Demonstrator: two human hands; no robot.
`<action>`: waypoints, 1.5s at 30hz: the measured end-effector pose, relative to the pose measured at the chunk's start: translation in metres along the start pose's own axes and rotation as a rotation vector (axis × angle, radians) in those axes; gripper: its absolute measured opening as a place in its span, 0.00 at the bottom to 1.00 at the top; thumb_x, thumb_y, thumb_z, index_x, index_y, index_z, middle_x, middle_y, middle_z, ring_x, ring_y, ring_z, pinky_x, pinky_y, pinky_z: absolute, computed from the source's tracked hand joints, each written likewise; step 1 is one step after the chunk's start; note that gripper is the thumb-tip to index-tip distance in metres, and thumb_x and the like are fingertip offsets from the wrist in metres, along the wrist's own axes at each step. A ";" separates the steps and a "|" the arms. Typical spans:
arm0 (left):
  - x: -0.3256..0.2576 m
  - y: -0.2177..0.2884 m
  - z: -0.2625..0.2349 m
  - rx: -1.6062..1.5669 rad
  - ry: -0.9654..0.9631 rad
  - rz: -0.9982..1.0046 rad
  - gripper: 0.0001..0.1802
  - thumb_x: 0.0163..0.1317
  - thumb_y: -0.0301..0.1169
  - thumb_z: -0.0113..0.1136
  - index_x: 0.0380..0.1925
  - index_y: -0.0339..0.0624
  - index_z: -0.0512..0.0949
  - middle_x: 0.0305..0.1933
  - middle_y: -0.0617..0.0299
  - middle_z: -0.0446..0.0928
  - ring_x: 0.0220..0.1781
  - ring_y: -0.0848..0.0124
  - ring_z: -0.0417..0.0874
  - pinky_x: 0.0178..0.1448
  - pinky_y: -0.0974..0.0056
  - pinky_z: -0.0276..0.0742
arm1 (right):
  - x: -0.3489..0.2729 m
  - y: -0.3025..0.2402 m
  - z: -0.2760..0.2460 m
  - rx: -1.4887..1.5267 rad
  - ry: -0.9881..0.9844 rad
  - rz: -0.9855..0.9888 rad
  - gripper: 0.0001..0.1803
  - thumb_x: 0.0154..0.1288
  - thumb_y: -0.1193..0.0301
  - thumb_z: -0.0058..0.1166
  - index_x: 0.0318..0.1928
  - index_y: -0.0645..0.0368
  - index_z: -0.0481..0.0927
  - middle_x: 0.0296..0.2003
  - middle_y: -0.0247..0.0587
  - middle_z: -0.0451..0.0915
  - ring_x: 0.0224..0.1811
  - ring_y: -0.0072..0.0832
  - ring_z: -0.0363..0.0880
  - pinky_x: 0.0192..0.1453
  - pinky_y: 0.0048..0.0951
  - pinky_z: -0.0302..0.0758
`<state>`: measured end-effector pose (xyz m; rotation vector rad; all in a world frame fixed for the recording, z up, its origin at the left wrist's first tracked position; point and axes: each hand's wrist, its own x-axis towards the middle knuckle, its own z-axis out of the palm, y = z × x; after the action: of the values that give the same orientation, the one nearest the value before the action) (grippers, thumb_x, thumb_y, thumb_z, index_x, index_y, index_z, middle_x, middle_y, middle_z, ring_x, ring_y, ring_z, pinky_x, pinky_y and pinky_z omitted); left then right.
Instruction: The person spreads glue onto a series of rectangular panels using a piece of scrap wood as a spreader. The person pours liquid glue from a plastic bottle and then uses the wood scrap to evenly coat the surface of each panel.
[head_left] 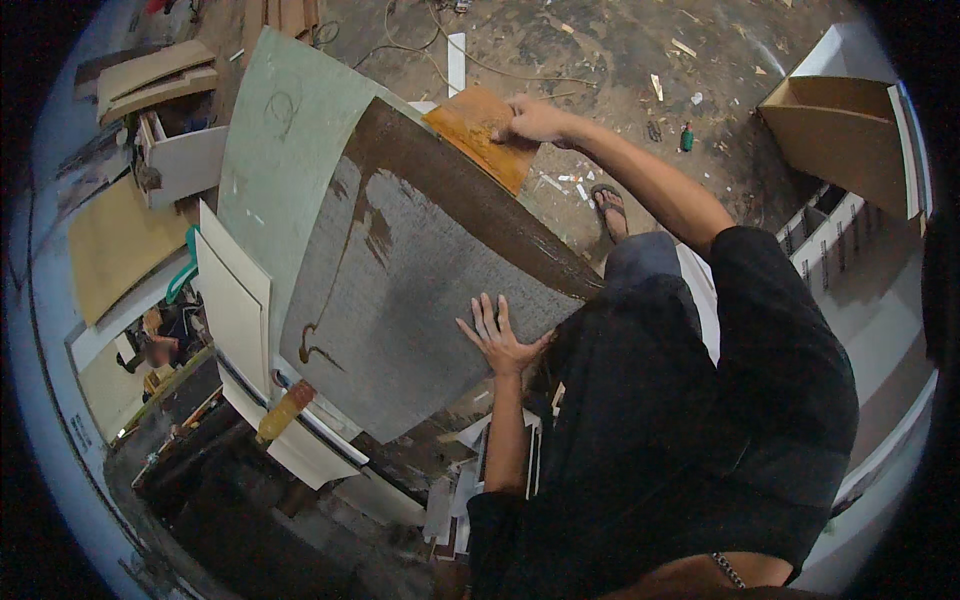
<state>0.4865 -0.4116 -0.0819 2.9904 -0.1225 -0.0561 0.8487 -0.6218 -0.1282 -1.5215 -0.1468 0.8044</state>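
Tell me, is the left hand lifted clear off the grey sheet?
No, the left hand lies flat with fingers spread on the grey sheet, while the right hand grips an orange-brown scraper board.

A pale green board (pixel 275 150) serves as the surface, tilted across the middle of the view. A large grey sheet (pixel 410 290) lies flat on it, its upper edge and left part smeared with dark brown glue. Beyond it, the dusty floor (pixel 600 50) carries wood scraps and a cable.
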 end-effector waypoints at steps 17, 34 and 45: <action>-0.005 -0.002 0.000 0.014 -0.040 -0.026 0.62 0.40 0.75 0.63 0.71 0.48 0.63 0.77 0.48 0.56 0.79 0.48 0.53 0.76 0.28 0.37 | -0.022 -0.017 -0.003 0.206 -0.174 0.025 0.08 0.62 0.66 0.64 0.36 0.57 0.82 0.26 0.22 0.75 0.26 0.14 0.69 0.29 0.22 0.64; -0.002 -0.004 0.001 0.036 -0.002 0.015 0.63 0.39 0.76 0.63 0.70 0.47 0.63 0.76 0.47 0.57 0.78 0.46 0.53 0.75 0.26 0.37 | -0.113 0.082 -0.012 0.180 -0.073 0.283 0.15 0.60 0.71 0.65 0.46 0.63 0.81 0.32 0.29 0.80 0.30 0.17 0.75 0.32 0.23 0.70; -0.009 -0.002 0.004 0.020 -0.035 -0.039 0.64 0.37 0.75 0.65 0.71 0.47 0.63 0.77 0.49 0.56 0.79 0.49 0.51 0.76 0.28 0.35 | -0.147 0.066 0.000 0.352 -0.163 0.312 0.21 0.59 0.69 0.68 0.51 0.64 0.79 0.39 0.33 0.83 0.41 0.21 0.80 0.44 0.25 0.77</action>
<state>0.4774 -0.4098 -0.0857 3.0128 -0.0688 -0.1117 0.7148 -0.7121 -0.1315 -1.1588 0.1123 1.1395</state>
